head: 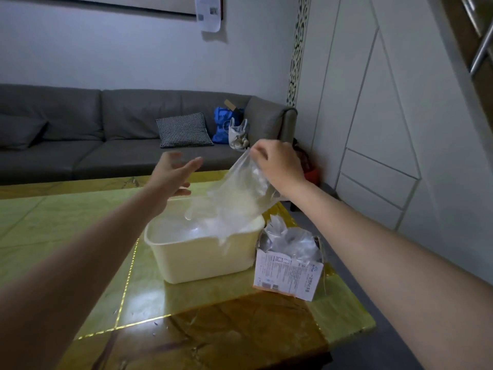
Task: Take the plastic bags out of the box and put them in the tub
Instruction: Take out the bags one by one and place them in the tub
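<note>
Transfer step: our right hand (277,164) is pinching a plastic bag (237,201) above the tub (202,257); our left hand (173,174) is hovering, grip apart. Next, we judge, lowering and releasing; more bags are waiting in the box (288,273).

Box (289,276): printed lines of small text, a logo and code squares on its front, too small to read. Wall paper (209,12): print illegible
</note>
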